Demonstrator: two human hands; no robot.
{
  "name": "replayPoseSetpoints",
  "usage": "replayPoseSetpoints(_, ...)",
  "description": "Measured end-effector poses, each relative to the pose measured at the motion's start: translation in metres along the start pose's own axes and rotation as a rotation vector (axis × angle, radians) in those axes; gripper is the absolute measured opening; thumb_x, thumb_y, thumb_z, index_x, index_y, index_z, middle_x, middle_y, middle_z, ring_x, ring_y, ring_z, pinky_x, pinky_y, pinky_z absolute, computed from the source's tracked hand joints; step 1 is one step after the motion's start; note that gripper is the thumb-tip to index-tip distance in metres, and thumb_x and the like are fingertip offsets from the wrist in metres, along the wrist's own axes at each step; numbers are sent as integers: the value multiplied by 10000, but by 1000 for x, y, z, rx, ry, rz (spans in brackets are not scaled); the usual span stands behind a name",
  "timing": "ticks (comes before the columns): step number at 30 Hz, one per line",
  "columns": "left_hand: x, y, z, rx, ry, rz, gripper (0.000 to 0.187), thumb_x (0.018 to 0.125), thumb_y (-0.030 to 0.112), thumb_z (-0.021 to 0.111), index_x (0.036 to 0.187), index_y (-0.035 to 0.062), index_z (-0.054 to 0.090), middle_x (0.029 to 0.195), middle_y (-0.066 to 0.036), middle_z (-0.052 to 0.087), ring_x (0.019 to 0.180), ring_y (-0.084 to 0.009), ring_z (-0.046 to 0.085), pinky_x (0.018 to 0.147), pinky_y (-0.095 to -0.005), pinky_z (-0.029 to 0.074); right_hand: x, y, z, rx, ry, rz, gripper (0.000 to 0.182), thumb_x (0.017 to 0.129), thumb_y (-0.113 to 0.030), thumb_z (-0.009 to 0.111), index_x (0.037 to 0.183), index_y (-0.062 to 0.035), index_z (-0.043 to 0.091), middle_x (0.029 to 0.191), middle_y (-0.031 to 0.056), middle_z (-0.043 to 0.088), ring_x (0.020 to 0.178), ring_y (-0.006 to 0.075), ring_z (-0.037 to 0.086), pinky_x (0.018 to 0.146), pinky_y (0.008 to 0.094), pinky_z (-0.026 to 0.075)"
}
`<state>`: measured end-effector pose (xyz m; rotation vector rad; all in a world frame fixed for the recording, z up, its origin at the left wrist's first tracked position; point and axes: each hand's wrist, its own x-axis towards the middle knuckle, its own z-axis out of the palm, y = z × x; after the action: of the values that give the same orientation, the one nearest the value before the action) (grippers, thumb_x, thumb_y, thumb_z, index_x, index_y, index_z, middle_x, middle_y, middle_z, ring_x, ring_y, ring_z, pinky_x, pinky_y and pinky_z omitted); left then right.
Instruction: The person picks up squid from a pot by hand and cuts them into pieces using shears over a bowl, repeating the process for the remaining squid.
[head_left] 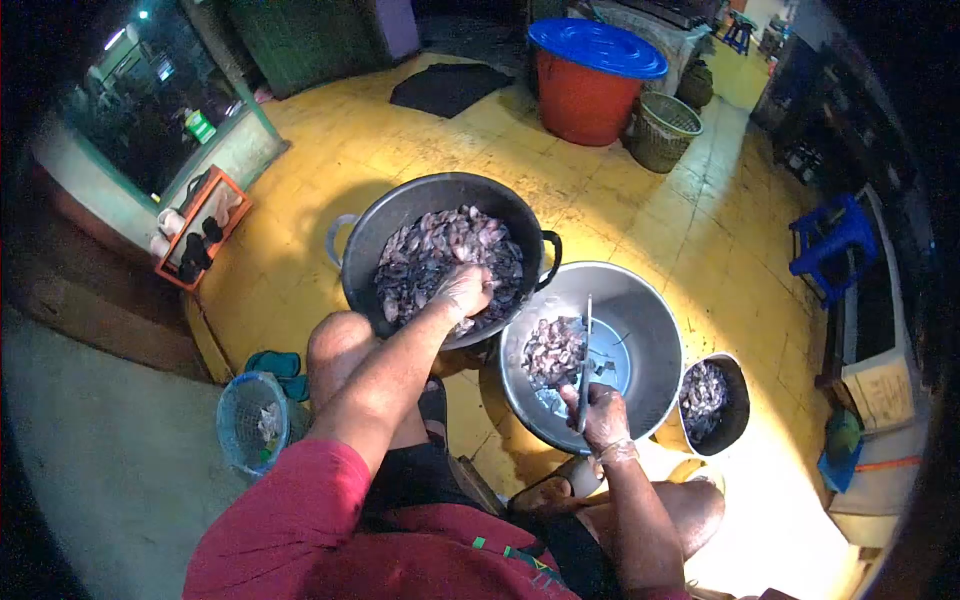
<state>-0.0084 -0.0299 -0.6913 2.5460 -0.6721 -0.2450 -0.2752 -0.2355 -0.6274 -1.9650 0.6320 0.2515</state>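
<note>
My left hand (pixel 467 290), in a clear plastic glove, is inside a black tub (pixel 462 186) heaped with small grey-pink, dark-skinned pieces (pixel 450 245) that look like fish or squid. Its fingers are curled over the heap, and what they grip is hidden. To the right, a wide grey metal basin (pixel 655 350) holds a smaller pile of similar pale pieces (pixel 553 352) beside some liquid and dark scraps. My gloved right hand (pixel 605 415) is closed around a long, narrow knife (pixel 587 345), its blade upright over that basin.
Right of the basin stands a small dark container (pixel 735 400) with more pieces. A blue basket (pixel 240 430) and teal slippers (pixel 280 370) are at left. Farther off are a red bin with blue lid (pixel 590 95), a wicker-like basket (pixel 665 130), a blue stool (pixel 835 245) and a shoe rack (pixel 205 225).
</note>
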Motion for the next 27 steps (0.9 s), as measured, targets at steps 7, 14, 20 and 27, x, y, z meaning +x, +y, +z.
replayPoseSetpoints(7, -15, 70, -31, -930, -124, 26, 143, 863, 50, 660, 999, 21, 627, 826, -37, 660, 692, -73, 601, 580, -229, 500, 7, 9, 5, 23, -176, -36, 643, 814, -586, 630, 989, 32, 663, 872, 218, 675, 841, 304, 661, 775, 400, 484)
replayPoseSetpoints(14, -48, 119, -36, -1247, -369, 108, 183, 831, -15, 679, 929, 41, 535, 828, -33, 582, 703, -109, 596, 576, -262, 534, 3, 16, 12, 253, -276, -116, 665, 837, -597, 596, 1012, 42, 645, 823, 138, 654, 777, 230, 609, 725, 364, 478)
replayPoseSetpoints(20, -52, 130, -26, -1327, -393, 60, 162, 819, -27, 661, 883, 50, 534, 793, -24, 573, 630, -103, 580, 543, -250, 511, -8, -3, 3, 318, -264, -47, 466, 848, -428, 688, 953, 26, 670, 722, 42, 628, 639, 110, 543, 580, 274, 447)
replayPoseSetpoints(27, -41, 123, -19, -1301, -380, 63, 147, 832, -4, 649, 891, 66, 535, 741, -26, 590, 587, -111, 579, 532, -263, 518, -16, -20, -2, 174, -157, 29, 451, 796, -400, 762, 952, 19, 698, 666, 45, 626, 613, 104, 540, 572, 282, 456)
